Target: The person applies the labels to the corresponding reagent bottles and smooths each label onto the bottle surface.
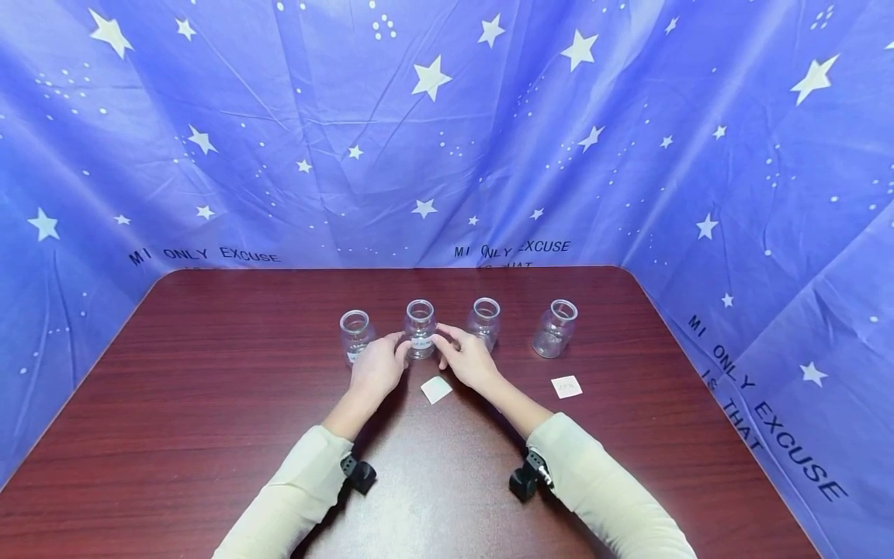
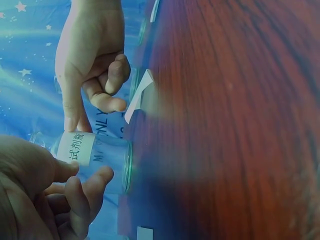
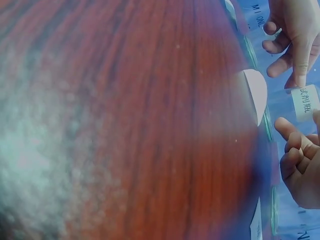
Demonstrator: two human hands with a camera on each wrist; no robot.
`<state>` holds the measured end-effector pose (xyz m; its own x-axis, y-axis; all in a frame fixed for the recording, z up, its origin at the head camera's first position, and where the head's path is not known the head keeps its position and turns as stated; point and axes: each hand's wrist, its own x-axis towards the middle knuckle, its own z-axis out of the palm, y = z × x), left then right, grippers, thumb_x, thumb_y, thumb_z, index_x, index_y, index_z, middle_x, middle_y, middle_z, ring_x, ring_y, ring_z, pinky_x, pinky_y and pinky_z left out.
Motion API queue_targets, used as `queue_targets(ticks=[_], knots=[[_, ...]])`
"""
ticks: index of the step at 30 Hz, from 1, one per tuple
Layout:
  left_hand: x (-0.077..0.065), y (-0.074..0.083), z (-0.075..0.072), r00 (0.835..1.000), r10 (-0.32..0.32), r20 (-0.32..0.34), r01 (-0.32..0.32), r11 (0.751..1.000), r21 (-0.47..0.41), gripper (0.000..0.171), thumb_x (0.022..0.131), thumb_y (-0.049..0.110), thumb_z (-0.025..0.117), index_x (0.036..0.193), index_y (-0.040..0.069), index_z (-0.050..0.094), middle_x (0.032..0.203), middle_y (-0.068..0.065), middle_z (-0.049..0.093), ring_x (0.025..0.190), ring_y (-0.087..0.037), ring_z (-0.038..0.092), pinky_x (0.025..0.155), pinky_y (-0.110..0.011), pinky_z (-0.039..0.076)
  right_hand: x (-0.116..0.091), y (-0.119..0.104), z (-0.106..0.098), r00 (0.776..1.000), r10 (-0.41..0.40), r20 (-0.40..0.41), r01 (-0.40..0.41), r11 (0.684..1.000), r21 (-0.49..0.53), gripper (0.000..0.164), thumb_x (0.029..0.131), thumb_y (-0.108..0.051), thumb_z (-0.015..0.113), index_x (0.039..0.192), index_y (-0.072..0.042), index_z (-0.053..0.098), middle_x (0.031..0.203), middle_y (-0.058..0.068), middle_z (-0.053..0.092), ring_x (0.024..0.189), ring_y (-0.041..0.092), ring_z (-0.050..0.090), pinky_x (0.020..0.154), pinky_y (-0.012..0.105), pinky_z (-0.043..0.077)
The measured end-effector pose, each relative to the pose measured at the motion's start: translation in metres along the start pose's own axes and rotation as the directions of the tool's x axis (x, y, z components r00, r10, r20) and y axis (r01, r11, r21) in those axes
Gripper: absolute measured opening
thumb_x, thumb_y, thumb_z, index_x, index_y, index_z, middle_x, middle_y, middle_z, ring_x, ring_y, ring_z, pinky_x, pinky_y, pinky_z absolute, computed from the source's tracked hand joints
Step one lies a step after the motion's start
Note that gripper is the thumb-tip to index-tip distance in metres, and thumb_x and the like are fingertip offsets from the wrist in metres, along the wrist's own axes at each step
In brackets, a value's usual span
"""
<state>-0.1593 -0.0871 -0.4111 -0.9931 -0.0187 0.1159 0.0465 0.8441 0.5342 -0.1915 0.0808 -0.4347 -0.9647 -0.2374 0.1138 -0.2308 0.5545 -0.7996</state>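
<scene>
With left hand [image 1: 379,366] and right hand [image 1: 471,360], clamping upright glass jar [image 1: 420,329] from either side, thumbs at label [image 2: 79,148], neither nearer, short of far edge of worktop [image 1: 209,373].

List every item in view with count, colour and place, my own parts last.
Labelled jar: 1, clear, second from left in the row, between the hands
Other jars: 3, clear, one left of it, two right
Label: 1, white with dark characters, on the labelled jar
Paper slips: 2, whitish, on the table before the row
White piece: 1, white, at the leftmost jar's foot; stuck or loose unclear
Table: 1, red-brown, beneath everything
Starry backdrop: 1, blue, around the table
Wrist devices: 2, black, one per wrist
Sleeves: 2, off-white, on the forearms
Hands: 2, bare, at the labelled jar
</scene>
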Motion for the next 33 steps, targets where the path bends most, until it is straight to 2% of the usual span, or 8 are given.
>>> queue_targets(ticks=[3, 8, 15, 23, 28, 33], knots=[[-0.001, 0.000, 0.000, 1.000, 0.006, -0.003, -0.006, 1.000, 0.017, 0.037, 0.096, 0.030, 0.049, 0.117, 0.002, 0.062, 0.088, -0.009, 0.073, 0.094, -0.032, 0.067, 0.082, -0.047, 0.050, -0.001, 0.000, -0.001, 1.000, 0.001, 0.001, -0.001, 1.000, 0.006, 0.039, 0.095, -0.030, 0.054, 0.127, -0.009, 0.057, 0.059, 0.008, 0.064, 0.052, 0.013, 0.058, 0.063, 0.026, 0.045], [-0.004, 0.000, -0.001, 1.000, -0.007, 0.010, 0.007, 0.999, 0.033, 0.036, 0.093, 0.033, 0.053, 0.110, 0.003, 0.066, 0.104, -0.013, 0.070, 0.094, -0.032, 0.066, 0.078, -0.046, 0.051, -0.004, -0.002, -0.005, 1.000, 0.017, 0.015, -0.018, 1.000, 0.020, 0.031, 0.093, -0.024, 0.056, 0.119, -0.007, 0.060, 0.062, 0.011, 0.064, 0.047, 0.012, 0.051, 0.043, 0.021, 0.032], [-0.007, 0.003, -0.004, 0.998, -0.030, 0.055, 0.028, 0.999, 0.036, 0.034, 0.090, 0.042, 0.055, 0.098, 0.012, 0.069, 0.076, -0.002, 0.070, 0.076, -0.022, 0.067, 0.066, -0.040, 0.051, -0.007, -0.001, -0.010, 1.000, -0.014, 0.027, 0.014, 1.000, -0.011, 0.020, 0.091, -0.021, 0.059, 0.104, -0.008, 0.065, 0.063, 0.010, 0.064, 0.047, 0.006, 0.048, 0.042, 0.018, 0.031], [-0.014, 0.013, -0.004, 0.995, 0.011, 0.101, -0.013, 1.000, 0.019, 0.029, 0.088, 0.044, 0.058, 0.091, 0.018, 0.069, 0.070, 0.004, 0.066, 0.067, -0.014, 0.062, 0.058, -0.034, 0.046, -0.015, -0.003, -0.020, 0.999, -0.027, 0.041, 0.030, 0.997, -0.068, 0.016, 0.091, -0.023, 0.059, 0.098, -0.011, 0.068, 0.066, 0.002, 0.065, 0.051, 0.006, 0.051, 0.048, 0.022, 0.041], [-0.016, 0.020, -0.001, 0.992, 0.040, 0.118, -0.043, 0.999, 0.018, 0.027, 0.087, 0.044, 0.059, 0.090, 0.020, 0.069, 0.072, 0.006, 0.067, 0.066, -0.013, 0.061, 0.055, -0.032, 0.045, -0.018, 0.000, -0.027, 0.998, -0.022, 0.060, 0.026, 0.997, -0.078, 0.016, 0.091, -0.023, 0.059, 0.098, -0.011, 0.067, 0.069, 0.004, 0.066, 0.046, 0.006, 0.048, 0.043, 0.022, 0.039], [-0.019, 0.025, 0.005, 0.988, 0.054, 0.142, -0.057, 0.998, 0.015, 0.026, 0.086, 0.044, 0.060, 0.090, 0.021, 0.069, 0.071, 0.007, 0.066, 0.066, -0.012, 0.062, 0.053, -0.031, 0.044, -0.022, 0.007, -0.034, 0.997, -0.019, 0.071, 0.026, 0.995, -0.092, 0.016, 0.091, -0.023, 0.059, 0.097, -0.011, 0.067, 0.070, 0.005, 0.065, 0.047, 0.005, 0.049, 0.045, 0.021, 0.039]])
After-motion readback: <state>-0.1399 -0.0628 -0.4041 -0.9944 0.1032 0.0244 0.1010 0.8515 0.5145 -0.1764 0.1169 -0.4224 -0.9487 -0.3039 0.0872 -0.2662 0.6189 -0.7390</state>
